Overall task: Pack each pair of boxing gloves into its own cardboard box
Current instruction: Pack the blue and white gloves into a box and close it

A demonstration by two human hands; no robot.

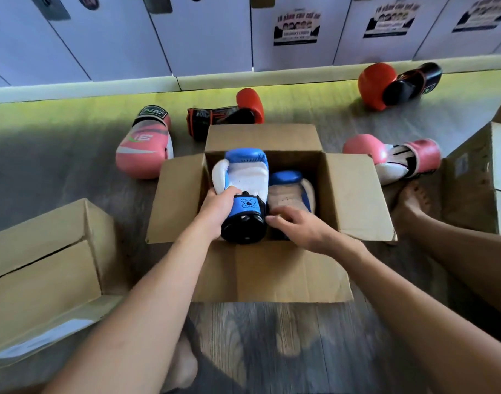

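An open cardboard box [354, 194] stands on the floor in front of me with its flaps spread. My left hand [218, 204] grips a blue and white boxing glove [243, 180] at the wrist, holding it over the box's left half. A second blue and white glove [293, 191] lies inside the box on the right. My right hand [297, 227] rests on that glove's cuff end, fingers bent; whether it grips is unclear.
Two pink gloves lie on the floor, one [145, 146] at left and one [391, 157] at right. Two red and black gloves lie behind, one [226, 115] by the box and one [397, 83] far right. Other cardboard boxes stand at left [44, 265] and right [482, 172]. My bare foot [411, 200] is beside the box.
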